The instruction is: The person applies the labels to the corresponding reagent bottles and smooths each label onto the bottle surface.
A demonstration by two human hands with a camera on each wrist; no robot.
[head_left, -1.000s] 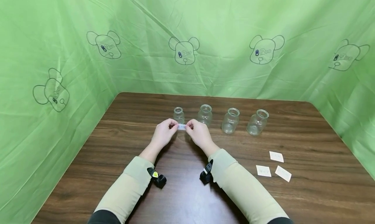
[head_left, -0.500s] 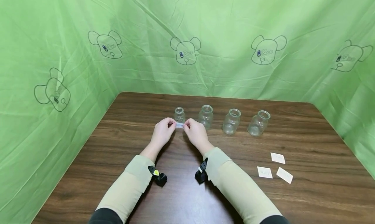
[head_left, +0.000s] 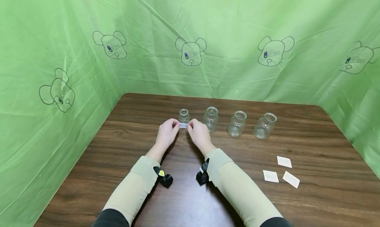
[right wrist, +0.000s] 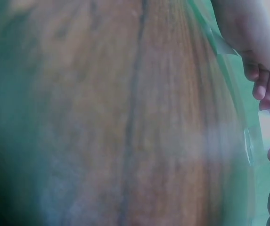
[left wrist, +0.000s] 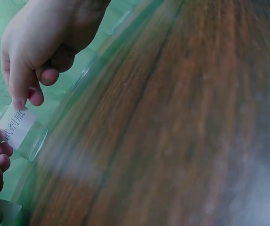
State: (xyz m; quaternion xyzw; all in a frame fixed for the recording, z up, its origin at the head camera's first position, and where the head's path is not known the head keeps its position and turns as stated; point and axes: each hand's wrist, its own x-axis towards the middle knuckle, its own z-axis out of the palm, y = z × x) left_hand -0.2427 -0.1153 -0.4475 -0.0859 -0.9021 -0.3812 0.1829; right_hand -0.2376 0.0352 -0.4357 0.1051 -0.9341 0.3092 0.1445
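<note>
Both hands hold a small white label with handwritten characters (head_left: pixel 183 125) by its two ends. My left hand (head_left: pixel 167 132) pinches the left end between thumb and fingertips. At the right end, my right hand (head_left: pixel 199 133) pinches it the same way. The label overlaps the lower front of the smallest clear glass jar (head_left: pixel 184 114) in the head view. In the left wrist view the writing on the label (left wrist: pixel 20 126) faces the camera. The right wrist view catches the label at its right edge, partly cut off.
Three larger open glass jars, the nearest one (head_left: pixel 211 116), a middle one (head_left: pixel 236 124) and the farthest right (head_left: pixel 264 126), stand in a row. Three white paper labels (head_left: pixel 270 176) lie on the brown wooden table (head_left: pixel 237 161) at right. Green cloth (head_left: pixel 225 75) surrounds the table.
Both hands have shifted slightly left and forward with the label, which now sits squarely before the smallest jar. The head view has turned a little; the jars and loose labels stay put.
</note>
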